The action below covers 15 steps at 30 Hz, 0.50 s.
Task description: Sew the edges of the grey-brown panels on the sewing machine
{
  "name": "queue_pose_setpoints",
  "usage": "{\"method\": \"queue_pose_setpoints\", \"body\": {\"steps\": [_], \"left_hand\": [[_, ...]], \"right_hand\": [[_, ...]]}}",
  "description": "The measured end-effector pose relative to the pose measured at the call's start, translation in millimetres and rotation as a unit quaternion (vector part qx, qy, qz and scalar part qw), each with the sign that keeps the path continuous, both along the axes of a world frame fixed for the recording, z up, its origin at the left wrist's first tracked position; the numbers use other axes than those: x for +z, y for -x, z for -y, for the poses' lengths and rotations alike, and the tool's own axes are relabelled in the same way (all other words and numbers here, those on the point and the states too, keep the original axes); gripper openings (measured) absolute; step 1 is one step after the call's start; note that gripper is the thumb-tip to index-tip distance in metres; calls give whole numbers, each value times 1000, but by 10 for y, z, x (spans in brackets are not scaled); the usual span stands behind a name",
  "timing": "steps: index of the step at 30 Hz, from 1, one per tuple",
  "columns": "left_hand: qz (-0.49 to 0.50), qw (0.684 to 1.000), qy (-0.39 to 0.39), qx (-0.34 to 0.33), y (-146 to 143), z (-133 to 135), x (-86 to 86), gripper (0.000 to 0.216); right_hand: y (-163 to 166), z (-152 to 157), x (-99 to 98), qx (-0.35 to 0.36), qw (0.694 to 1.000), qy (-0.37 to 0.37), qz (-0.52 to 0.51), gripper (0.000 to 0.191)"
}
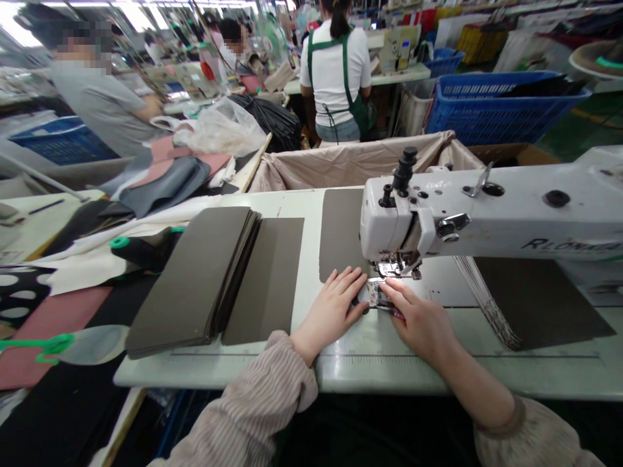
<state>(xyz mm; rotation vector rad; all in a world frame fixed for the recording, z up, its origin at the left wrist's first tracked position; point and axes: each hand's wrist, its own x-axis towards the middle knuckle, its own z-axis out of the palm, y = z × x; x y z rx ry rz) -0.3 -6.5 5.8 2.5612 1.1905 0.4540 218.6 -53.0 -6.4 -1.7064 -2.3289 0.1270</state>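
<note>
My left hand (335,308) lies flat with its fingers stretched out on the near edge of a grey-brown panel (341,233) under the head of a white sewing machine (487,211). My right hand (418,319) rests beside the presser foot (396,267), fingers drawn together and pinching a small dark item that I cannot make out, close to a small metal guide. A thick stack of the same grey-brown panels (195,275) sits on the table (389,370) to the left.
A second fanned stack of panels (530,301) lies under the machine arm at right. A fabric-lined bin (350,162) stands behind the table. Blue crates (496,107) sit at the back right. Other people work at tables beyond. Fabric pieces and green-handled tools lie at left.
</note>
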Motion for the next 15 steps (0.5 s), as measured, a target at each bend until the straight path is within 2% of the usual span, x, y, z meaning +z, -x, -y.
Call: {"method": "queue_pose_setpoints", "body": {"steps": [15], "left_hand": [[-9, 999, -17, 36, -83, -133, -1, 56]], "right_hand": [[-1, -9, -4, -7, 1000, 4, -5, 54]]}}
